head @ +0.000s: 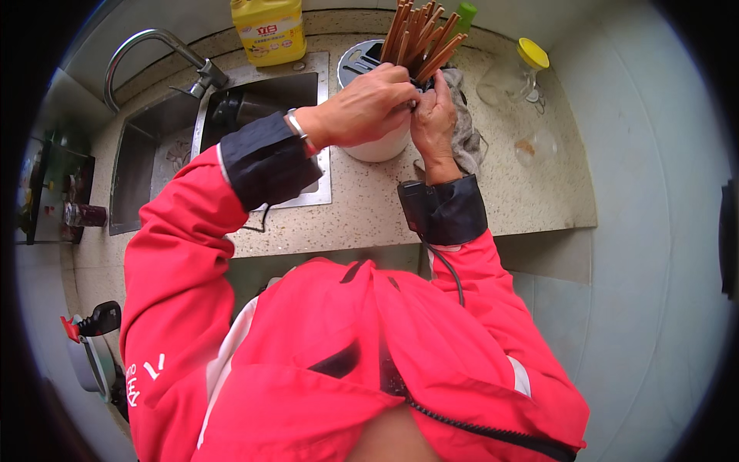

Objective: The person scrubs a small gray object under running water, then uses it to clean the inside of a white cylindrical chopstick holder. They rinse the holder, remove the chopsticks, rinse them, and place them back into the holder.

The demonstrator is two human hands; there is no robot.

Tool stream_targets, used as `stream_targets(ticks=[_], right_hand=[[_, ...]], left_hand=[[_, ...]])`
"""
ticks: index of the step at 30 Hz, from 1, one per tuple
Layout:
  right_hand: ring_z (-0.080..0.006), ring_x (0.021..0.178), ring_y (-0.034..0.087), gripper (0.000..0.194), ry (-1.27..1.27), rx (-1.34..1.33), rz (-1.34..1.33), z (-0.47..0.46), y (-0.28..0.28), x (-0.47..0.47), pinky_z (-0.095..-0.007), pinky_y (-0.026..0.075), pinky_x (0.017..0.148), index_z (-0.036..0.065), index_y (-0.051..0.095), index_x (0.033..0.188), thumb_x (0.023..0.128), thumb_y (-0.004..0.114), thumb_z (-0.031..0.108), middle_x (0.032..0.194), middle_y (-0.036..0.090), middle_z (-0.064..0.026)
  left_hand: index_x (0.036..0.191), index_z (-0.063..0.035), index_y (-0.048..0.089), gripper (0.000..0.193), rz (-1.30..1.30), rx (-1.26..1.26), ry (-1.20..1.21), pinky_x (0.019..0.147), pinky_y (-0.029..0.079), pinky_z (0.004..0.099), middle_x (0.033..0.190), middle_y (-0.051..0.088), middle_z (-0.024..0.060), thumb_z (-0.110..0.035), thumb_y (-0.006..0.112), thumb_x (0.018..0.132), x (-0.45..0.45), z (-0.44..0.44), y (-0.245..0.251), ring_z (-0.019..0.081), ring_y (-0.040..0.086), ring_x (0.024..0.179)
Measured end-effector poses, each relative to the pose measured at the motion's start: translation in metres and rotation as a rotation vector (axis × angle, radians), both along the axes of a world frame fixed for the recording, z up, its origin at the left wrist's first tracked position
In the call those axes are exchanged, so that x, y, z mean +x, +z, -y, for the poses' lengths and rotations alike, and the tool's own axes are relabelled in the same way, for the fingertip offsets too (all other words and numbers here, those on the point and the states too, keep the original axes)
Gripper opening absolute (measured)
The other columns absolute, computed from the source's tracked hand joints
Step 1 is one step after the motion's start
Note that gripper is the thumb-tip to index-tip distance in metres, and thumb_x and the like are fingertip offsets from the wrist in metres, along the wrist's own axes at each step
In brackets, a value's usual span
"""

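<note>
My left hand (366,107) reaches across the top of a white round utensil holder (375,147), its fingers bent in near the front rim. My right hand (434,121) is upright against the holder's right side, thumb and fingers close to the left fingertips. Whether either hand pinches something small between them is hidden by the fingers. A bundle of brown wooden chopsticks (421,34) stands in the holder just beyond both hands, fanning up and outward. To their left shows the holder's grey slotted top (358,60). A grey cloth (466,133) lies crumpled beside my right hand.
Left is a double steel sink (323,133) with a curved faucet (156,36). A yellow detergent jug (271,34) stands behind it. On the right are a glass jug (502,81) with a yellow lid and a clear container (537,147). A jar (86,215) sits far left.
</note>
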State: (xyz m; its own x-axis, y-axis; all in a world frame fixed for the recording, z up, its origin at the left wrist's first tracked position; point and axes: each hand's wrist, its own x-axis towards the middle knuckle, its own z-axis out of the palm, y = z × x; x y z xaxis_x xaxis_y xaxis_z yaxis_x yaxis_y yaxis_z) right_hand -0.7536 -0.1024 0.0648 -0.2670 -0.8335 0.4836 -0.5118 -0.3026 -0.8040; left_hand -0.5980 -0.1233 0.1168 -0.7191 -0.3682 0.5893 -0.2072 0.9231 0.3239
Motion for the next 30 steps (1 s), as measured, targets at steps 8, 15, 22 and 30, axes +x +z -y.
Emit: stream_targets(ticks=[8,15,22,30], right_hand=[[-0.0375,0.116,0.052,0.043,-0.083,0.001,-0.062,0.001,-0.003,0.002,-0.0393,0.041,0.100,-0.003,0.050,0.128,0.088,0.040,0.011,0.125,0.054,-0.0239],[-0.0368,0.115,0.054,0.043,-0.049,0.017,-0.041,0.000,-0.001,0.000,-0.0392,0.041,0.100,-0.002,0.050,0.128,0.088,0.040,0.011,0.124,0.055,-0.0233],[-0.0372,0.115,0.054,0.043,0.015,0.002,0.009,-0.003,0.002,-0.001,-0.0397,0.042,0.099,-0.002,0.050,0.128,0.088,0.040,0.011,0.124,0.056,-0.0227],[-0.0379,0.114,0.054,0.042,-0.046,-0.026,-0.025,-0.002,0.001,0.001,-0.0402,0.042,0.098,-0.003,0.049,0.128,0.089,0.040,0.012,0.123,0.056,-0.0233]], left_hand=[[0.102,-0.0019,0.061,0.023,0.109,-0.116,0.088,0.077,0.046,0.0375,0.091,0.054,0.0106,-0.001,0.065,0.079,0.029,-0.004,0.006,0.0298,0.052,0.089],[0.097,-0.0020,0.063,0.018,0.158,-0.126,0.034,0.075,0.046,0.0367,0.087,0.051,0.0105,0.001,0.060,0.079,0.030,0.001,0.013,0.0291,0.051,0.088],[0.092,-0.0012,0.062,0.015,0.085,-0.105,-0.070,0.075,0.046,0.0367,0.089,0.050,0.0112,0.002,0.060,0.077,0.007,-0.004,0.012,0.0296,0.050,0.087],[0.095,-0.0002,0.061,0.016,0.126,-0.124,0.067,0.075,0.046,0.0368,0.088,0.051,0.0113,0.001,0.061,0.079,0.029,0.004,0.014,0.0292,0.051,0.087]])
